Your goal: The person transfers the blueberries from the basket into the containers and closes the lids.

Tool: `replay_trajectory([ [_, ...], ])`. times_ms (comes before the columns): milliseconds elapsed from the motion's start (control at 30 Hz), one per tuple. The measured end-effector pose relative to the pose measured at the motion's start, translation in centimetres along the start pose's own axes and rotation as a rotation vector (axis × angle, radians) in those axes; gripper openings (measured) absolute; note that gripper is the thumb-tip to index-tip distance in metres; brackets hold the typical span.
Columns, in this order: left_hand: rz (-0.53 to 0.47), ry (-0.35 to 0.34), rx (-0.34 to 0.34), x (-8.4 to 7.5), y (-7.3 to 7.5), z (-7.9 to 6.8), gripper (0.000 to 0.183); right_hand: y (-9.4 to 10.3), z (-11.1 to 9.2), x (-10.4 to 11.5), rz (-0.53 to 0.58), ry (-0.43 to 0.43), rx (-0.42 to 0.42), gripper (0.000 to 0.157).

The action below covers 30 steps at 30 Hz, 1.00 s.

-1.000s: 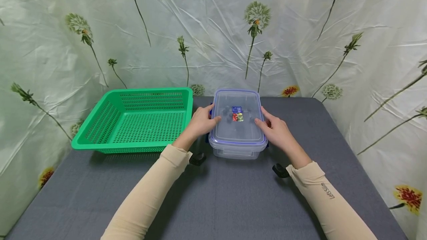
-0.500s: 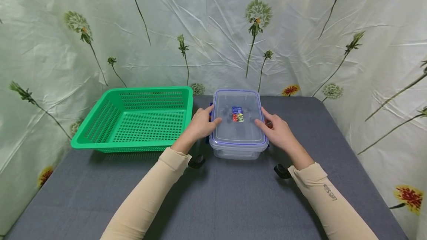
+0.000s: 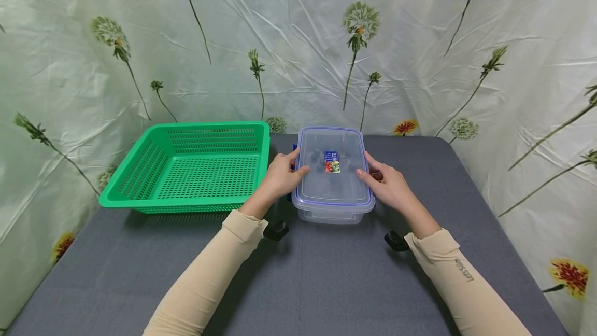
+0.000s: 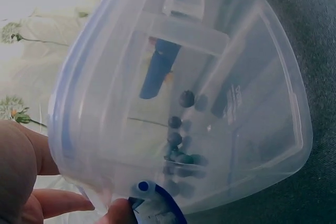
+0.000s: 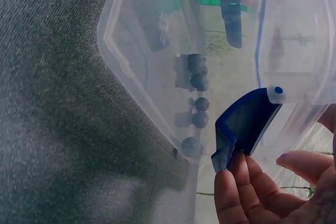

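A clear plastic food storage box (image 3: 331, 217) stands on the table, its blue-edged lid (image 3: 331, 188) resting on top. My left hand (image 3: 283, 172) grips the lid's left side, thumb over the edge and fingers around a blue latch (image 4: 157, 205). On the opposite side, my right hand (image 3: 388, 183) has its thumb on the lid edge. Its fingers bend against another blue latch (image 5: 245, 121), which hangs swung out from the lid. Several small dark round things (image 4: 187, 98) lie inside the box; their kind is unclear through the cloudy plastic.
To the left of the box is a green perforated plastic basket (image 3: 186, 205), close to my left forearm. Grey cloth covers the table (image 3: 322, 284). A flower-patterned curtain (image 3: 308, 40) hangs behind and along both sides.
The lid has shifted very slightly toward me. Both hands keep nearly the same places on its sides, and the basket has not moved.
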<state>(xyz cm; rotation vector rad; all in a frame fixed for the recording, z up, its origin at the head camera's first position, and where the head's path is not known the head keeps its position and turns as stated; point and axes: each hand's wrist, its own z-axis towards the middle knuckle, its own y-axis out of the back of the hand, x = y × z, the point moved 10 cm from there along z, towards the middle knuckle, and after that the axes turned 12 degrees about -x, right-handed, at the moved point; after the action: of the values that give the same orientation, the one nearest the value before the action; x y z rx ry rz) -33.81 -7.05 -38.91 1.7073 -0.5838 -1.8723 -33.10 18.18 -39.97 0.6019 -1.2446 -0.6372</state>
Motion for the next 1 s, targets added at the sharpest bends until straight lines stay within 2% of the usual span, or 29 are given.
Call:
replay_trajectory([
  [333, -0.012, -0.008, -0.049, 0.0, 0.0, -0.2, 0.069, -0.3, -0.1, -0.3, 0.008, -0.024, 0.001, 0.073],
  [500, -0.044, -0.006, -0.093, 0.8, -0.2, -0.8, 0.069, -0.4, -0.1, -0.6, 0.040, -0.031, -0.027, 0.074],
  [600, -0.080, 0.028, -0.115, 1.7, -0.4, -1.2, 0.075, -0.5, -0.3, -1.0, 0.098, -0.064, -0.033, 0.076],
  [733, -0.178, 0.097, -0.114, 2.9, -0.7, -1.7, 0.087, -0.8, -0.7, -2.0, 0.198, -0.161, -0.008, 0.086],
  [900, -0.366, 0.221, -0.063, 4.5, -1.7, -2.7, 0.094, -2.0, -2.2, -3.1, 0.304, -0.310, 0.099, 0.096],
  [1000, -0.478, 0.288, -0.043, 5.3, -2.4, -3.1, 0.095, -2.9, -3.3, -3.4, 0.401, -0.369, 0.171, 0.094],
])
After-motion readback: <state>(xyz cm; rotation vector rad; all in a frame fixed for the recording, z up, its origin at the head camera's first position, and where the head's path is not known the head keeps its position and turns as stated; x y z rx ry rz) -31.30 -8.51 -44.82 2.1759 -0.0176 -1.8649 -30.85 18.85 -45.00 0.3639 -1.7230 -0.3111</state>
